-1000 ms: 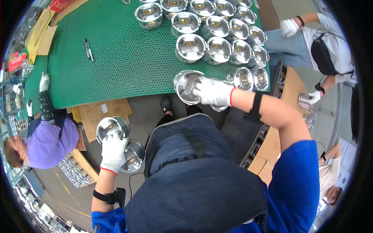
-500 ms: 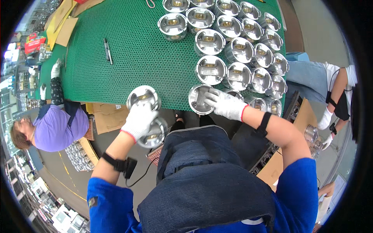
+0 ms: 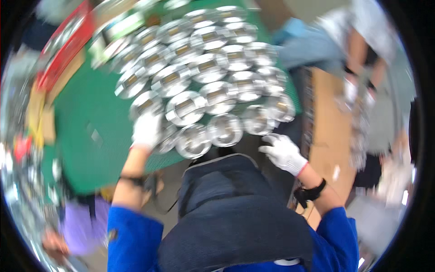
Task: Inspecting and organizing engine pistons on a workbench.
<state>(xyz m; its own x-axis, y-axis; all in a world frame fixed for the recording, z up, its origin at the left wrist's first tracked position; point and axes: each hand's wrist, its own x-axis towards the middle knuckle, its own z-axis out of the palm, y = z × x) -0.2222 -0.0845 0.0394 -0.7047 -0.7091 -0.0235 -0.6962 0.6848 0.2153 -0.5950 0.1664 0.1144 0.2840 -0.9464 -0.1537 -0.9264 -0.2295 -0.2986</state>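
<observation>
My left hand (image 3: 148, 129), in a white knit glove, is at the left end of the nearest pistons. Its fingers are closed over the rim of a silver engine piston (image 3: 147, 102). A second piston (image 3: 168, 138) lies against the side of the glove, partly hidden by it; motion blur hides whether the hand grips that one too. My right hand (image 3: 284, 153), gloved alike, hangs just off the table's near edge at the right. Its fingers are apart and hold nothing. Closest to it is a piston (image 3: 259, 120) at the edge of the group.
Rows of pistons (image 3: 207, 68) cover the right part of the green table mat (image 3: 90, 154). A red tray (image 3: 61, 43) and yellow cardboard (image 3: 34, 115) lie at the left. A brown cardboard surface (image 3: 331, 136) stands at the right, with a co-worker's gloved hands (image 3: 350, 90) beyond it.
The view has swung to the right. My right hand has left the piston it touched and moved off the table edge. My left hand has come from the near edge up to the piston group.
</observation>
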